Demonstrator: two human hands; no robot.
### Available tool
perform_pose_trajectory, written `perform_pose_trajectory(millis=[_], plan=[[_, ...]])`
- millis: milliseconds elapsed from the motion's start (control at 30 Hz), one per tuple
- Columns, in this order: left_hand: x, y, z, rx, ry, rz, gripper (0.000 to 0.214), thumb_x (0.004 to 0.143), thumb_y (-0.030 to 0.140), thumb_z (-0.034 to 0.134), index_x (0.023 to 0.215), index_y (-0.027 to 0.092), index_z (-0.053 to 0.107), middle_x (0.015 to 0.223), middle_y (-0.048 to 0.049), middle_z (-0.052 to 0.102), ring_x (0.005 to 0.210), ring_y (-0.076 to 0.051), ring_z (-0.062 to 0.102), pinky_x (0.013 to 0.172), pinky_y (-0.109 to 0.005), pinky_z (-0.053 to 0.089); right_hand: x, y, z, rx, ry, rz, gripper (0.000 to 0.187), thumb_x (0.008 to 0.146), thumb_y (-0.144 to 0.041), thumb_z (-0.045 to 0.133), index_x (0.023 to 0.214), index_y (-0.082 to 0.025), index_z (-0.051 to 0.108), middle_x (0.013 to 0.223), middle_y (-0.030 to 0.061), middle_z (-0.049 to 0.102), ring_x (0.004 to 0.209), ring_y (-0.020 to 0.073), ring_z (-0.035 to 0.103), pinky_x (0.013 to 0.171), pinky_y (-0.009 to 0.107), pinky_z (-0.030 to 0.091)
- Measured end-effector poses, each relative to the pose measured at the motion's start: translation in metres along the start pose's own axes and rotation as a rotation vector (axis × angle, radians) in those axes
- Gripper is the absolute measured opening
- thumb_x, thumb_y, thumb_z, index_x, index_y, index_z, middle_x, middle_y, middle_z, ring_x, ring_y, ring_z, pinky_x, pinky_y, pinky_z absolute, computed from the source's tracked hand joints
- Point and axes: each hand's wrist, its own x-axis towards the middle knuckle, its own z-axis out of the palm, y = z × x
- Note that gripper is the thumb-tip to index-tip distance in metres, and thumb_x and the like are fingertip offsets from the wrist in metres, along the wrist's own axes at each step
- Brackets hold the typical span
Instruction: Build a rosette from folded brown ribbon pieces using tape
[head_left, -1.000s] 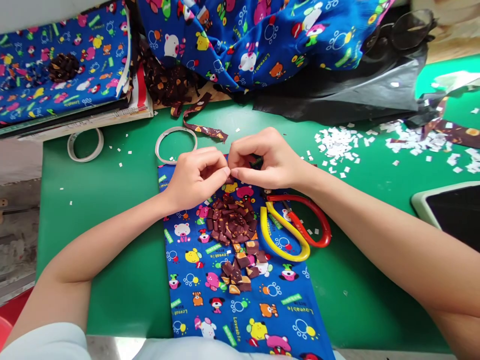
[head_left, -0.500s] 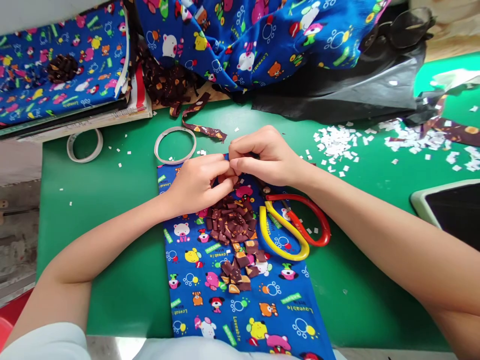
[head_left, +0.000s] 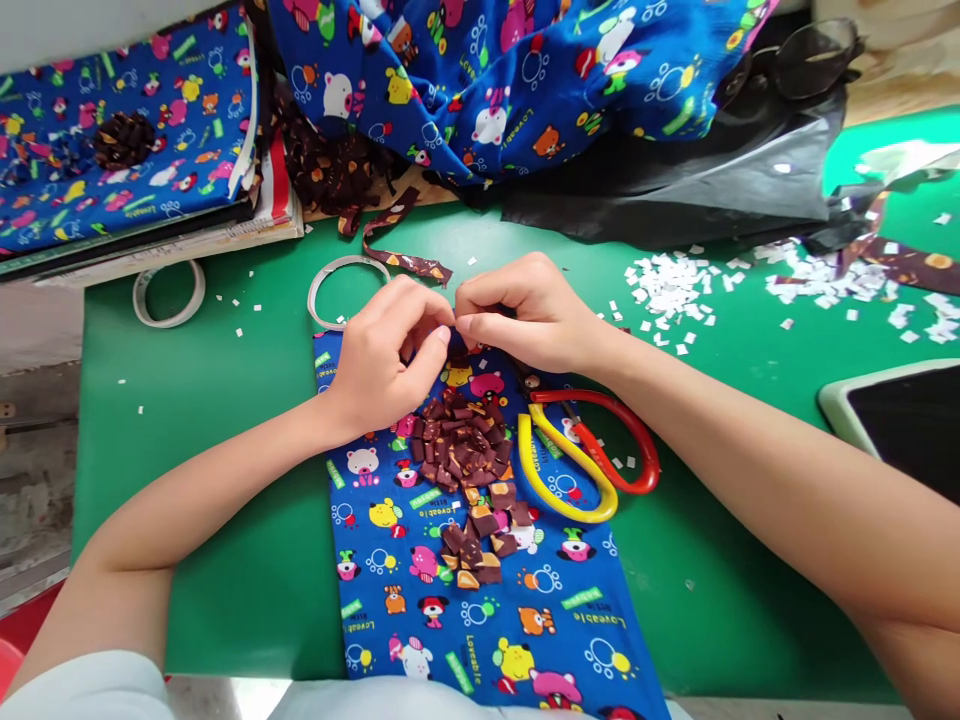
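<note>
My left hand (head_left: 390, 355) is closed in a pinch over the upper part of a blue cartoon-print cloth (head_left: 405, 620). Its fingertips almost meet those of my right hand (head_left: 529, 315), which is also pinched. Whatever lies between the fingers is too small and hidden to name; a dark brown bit shows just under them. Below the hands, a round cluster of small brown fabric pieces (head_left: 465, 440) rests on the cloth, with several loose brown and orange pieces (head_left: 480, 540) nearer me. Scissors with yellow and red handles (head_left: 570, 505) lie to the right, their blades partly under my right hand.
Two tape rings (head_left: 171, 322) lie at the left and behind my left hand. Beyond are a brown strip (head_left: 409, 260), a heap of blue cloth (head_left: 487, 90) and a black plastic bag (head_left: 675, 190). White paper bits (head_left: 671, 285) and a phone-like device (head_left: 907, 420) are at the right.
My left hand has drawn slightly back to the left and up, so its fingertips part from my right hand. The right hand, cluster and scissors have stayed in place.
</note>
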Motion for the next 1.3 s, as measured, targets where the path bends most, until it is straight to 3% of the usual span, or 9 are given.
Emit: perform_pose_trajectory(millis=[133, 200, 367, 533, 667, 767, 833, 1067, 1300], plan=[[0.004, 0.004, -0.016, 0.425, -0.076, -0.008, 0.019, 0.083, 0.018, 0.051, 0.1, 0.016, 0.058, 0.105, -0.0119, 0.063, 0.1, -0.029, 0.059, 0.082, -0.041, 0.045, 0.0, 0.002, 0.0, -0.047, -0.019, -0.021, 0.028, 0.084, -0.016, 0.049, 0.057, -0.018, 0.043, 0.051, -0.0049, 0.041, 0.051, 0.0057, 0.032, 0.051, 0.022, 0.028], [0.007, 0.005, -0.024, 0.565, -0.149, -0.066, 0.02, 0.083, 0.019, 0.051, 0.1, 0.014, 0.058, 0.104, -0.0152, 0.062, 0.106, -0.035, 0.057, 0.085, -0.046, 0.044, 0.0, 0.002, 0.0, -0.077, -0.032, -0.04, 0.028, 0.084, -0.017, 0.049, 0.057, -0.018, 0.044, 0.051, -0.0047, 0.04, 0.052, 0.0061, 0.031, 0.051, 0.021, 0.029], [0.005, 0.004, -0.03, 0.774, -0.346, -0.051, 0.018, 0.086, 0.023, 0.047, 0.088, 0.012, 0.061, 0.083, -0.0149, 0.063, 0.086, -0.032, 0.061, 0.07, -0.041, 0.042, 0.0, 0.002, 0.0, -0.11, -0.02, -0.062, 0.028, 0.085, -0.017, 0.05, 0.058, -0.017, 0.046, 0.052, -0.0045, 0.041, 0.052, 0.0057, 0.03, 0.05, 0.02, 0.029], [0.006, 0.001, -0.033, 0.88, -0.354, 0.037, 0.014, 0.084, 0.012, 0.047, 0.081, 0.014, 0.06, 0.073, -0.0099, 0.063, 0.07, -0.025, 0.06, 0.059, -0.035, 0.036, 0.001, 0.002, 0.0, -0.104, -0.018, -0.06, 0.028, 0.085, -0.017, 0.05, 0.058, -0.017, 0.046, 0.052, -0.0045, 0.041, 0.052, 0.0055, 0.031, 0.05, 0.02, 0.029], [0.009, 0.002, -0.034, 0.709, -0.227, 0.007, 0.016, 0.09, 0.014, 0.045, 0.089, 0.014, 0.061, 0.081, -0.0092, 0.066, 0.077, -0.025, 0.063, 0.064, -0.035, 0.041, 0.001, 0.001, 0.0, -0.099, -0.009, -0.056, 0.028, 0.085, -0.017, 0.049, 0.057, -0.017, 0.046, 0.05, -0.005, 0.039, 0.051, 0.0052, 0.031, 0.05, 0.019, 0.029], [0.01, 0.006, -0.03, 0.42, -0.046, 0.032, 0.014, 0.092, 0.016, 0.048, 0.097, 0.016, 0.061, 0.09, -0.0054, 0.069, 0.085, -0.019, 0.065, 0.073, -0.03, 0.047, 0.002, 0.001, 0.0, -0.102, -0.005, -0.065, 0.028, 0.085, -0.017, 0.049, 0.057, -0.017, 0.046, 0.05, -0.0055, 0.039, 0.05, 0.0048, 0.03, 0.049, 0.019, 0.029], [0.011, 0.006, -0.026, 0.224, 0.011, 0.031, 0.01, 0.092, 0.016, 0.052, 0.095, 0.017, 0.062, 0.09, -0.0018, 0.071, 0.085, -0.015, 0.067, 0.076, -0.026, 0.05, 0.002, 0.002, 0.0, -0.105, -0.004, -0.073, 0.028, 0.085, -0.017, 0.05, 0.057, -0.016, 0.046, 0.05, -0.0057, 0.041, 0.049, 0.0045, 0.03, 0.049, 0.019, 0.028], [0.008, -0.009, -0.005, -0.281, 0.058, -0.2, 0.008, 0.091, 0.018, 0.055, 0.097, 0.018, 0.06, 0.1, -0.0007, 0.075, 0.093, -0.012, 0.072, 0.088, -0.023, 0.056, 0.002, 0.002, 0.002, -0.114, -0.006, -0.094, 0.025, 0.083, -0.014, 0.049, 0.058, -0.016, 0.047, 0.05, -0.0057, 0.042, 0.049, 0.0039, 0.031, 0.05, 0.018, 0.029], [0.006, -0.018, 0.003, -0.418, 0.045, -0.208, 0.013, 0.088, 0.014, 0.054, 0.101, 0.019, 0.055, 0.106, -0.0019, 0.075, 0.101, -0.013, 0.073, 0.09, -0.025, 0.058, 0.006, -0.003, -0.003, -0.01, -0.045, 0.052, 0.027, 0.079, -0.02, 0.043, 0.053, -0.018, 0.037, 0.05, -0.0062, 0.029, 0.049, 0.0045, 0.027, 0.05, 0.02, 0.027]])
